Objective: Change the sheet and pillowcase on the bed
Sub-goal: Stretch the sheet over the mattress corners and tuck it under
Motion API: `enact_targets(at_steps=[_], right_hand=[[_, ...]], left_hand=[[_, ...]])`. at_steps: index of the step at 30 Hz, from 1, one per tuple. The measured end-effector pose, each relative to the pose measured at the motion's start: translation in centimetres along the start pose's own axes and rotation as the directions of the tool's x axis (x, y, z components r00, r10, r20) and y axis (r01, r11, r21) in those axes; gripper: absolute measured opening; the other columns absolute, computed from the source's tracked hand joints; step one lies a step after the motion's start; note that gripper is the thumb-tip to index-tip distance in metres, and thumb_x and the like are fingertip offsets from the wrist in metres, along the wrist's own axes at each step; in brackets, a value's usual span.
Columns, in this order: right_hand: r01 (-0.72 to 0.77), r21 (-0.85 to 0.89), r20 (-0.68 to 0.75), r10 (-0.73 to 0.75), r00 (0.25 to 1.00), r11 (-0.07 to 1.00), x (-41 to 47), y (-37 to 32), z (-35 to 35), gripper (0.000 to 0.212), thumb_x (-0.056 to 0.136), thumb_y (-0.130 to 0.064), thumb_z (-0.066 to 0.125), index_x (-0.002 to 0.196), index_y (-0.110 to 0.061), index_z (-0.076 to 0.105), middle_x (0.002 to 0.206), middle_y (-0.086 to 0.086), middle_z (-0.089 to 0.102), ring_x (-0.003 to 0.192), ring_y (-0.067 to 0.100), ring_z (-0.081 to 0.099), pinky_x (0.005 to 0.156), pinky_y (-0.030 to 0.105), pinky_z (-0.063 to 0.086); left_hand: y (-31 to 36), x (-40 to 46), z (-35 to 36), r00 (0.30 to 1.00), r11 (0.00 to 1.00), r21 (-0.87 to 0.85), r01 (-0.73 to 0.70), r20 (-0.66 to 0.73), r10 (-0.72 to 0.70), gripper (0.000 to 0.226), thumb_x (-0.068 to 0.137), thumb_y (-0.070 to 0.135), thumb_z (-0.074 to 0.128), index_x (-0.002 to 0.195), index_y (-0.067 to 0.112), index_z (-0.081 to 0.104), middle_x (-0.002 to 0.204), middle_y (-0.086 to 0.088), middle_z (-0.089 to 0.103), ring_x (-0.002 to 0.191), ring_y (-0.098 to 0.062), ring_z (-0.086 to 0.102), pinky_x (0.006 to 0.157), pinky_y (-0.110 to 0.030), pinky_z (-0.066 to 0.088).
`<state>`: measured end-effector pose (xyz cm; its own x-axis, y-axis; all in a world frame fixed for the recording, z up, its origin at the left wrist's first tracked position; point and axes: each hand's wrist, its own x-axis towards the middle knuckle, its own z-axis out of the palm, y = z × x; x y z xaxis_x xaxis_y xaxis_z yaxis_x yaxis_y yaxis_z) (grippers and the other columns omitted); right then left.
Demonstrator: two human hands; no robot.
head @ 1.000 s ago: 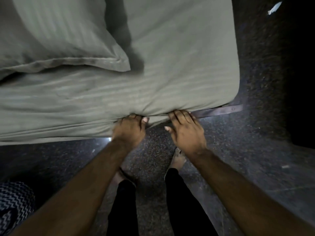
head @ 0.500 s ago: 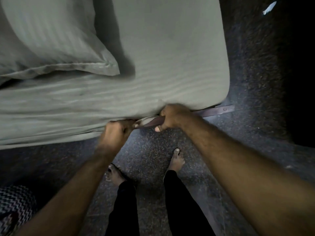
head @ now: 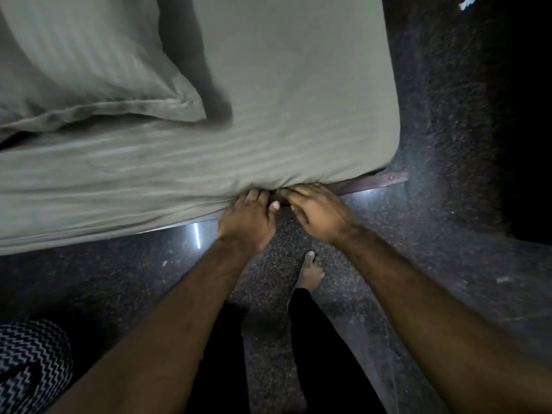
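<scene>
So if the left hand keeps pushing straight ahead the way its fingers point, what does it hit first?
Most likely the sheet at the mattress's lower edge: the left hand already has its fingertips there, above the bed frame. Depth underneath is unclear.

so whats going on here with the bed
A person stands barefoot at the edge of the bed, working on the grey-green striped sheet. Both hands are down at the mattress's lower edge: the left hand and the right hand have their fingertips against the sheet's edge, just above the dark bed frame rail. Whether they are tucking it or pulling it out is unclear. A pillow in a matching case lies on the bed.
</scene>
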<state>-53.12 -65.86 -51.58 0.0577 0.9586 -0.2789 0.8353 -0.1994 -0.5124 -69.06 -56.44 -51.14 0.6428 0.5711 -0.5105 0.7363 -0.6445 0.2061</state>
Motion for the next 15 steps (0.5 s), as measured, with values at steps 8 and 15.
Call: enact_targets(at_steps=[8, 15], right_hand=[[-0.223, -0.111, -0.232, 0.193, 0.953, 0.969, -3.8, 2.0, -2.4, 0.036, 0.101, -0.036, 0.044, 0.118, -0.013, 0.066, 0.12, 0.008, 0.063, 0.109, 0.032, 0.06, 0.093, 0.042, 0.049], [-0.163, -0.203, -0.137, 0.137, 0.981, 0.965, -2.4, 3.2, -2.1, 0.04, 0.097, -0.042, 0.045, 0.115, -0.014, 0.066, 0.11, 0.007, 0.065, 0.103, 0.029, 0.061, 0.086, 0.039, 0.053]], left_hand=[[-1.4, 5.5, -2.3, 0.931, 0.97, -0.225, 0.095, 0.366, -0.006, 0.052, 0.109, 0.04, 0.03, 0.133, 0.005, 0.06, 0.14, -0.023, 0.056, 0.131, -0.035, 0.052, 0.107, -0.034, 0.039], [-4.5, 3.6, -1.8, 0.997, 0.54, -0.841, 0.028, 0.066, 0.051, 0.028, 0.091, 0.029, 0.073, 0.066, 0.015, 0.073, 0.062, 0.002, 0.069, 0.059, -0.008, 0.059, 0.061, -0.027, 0.047]])
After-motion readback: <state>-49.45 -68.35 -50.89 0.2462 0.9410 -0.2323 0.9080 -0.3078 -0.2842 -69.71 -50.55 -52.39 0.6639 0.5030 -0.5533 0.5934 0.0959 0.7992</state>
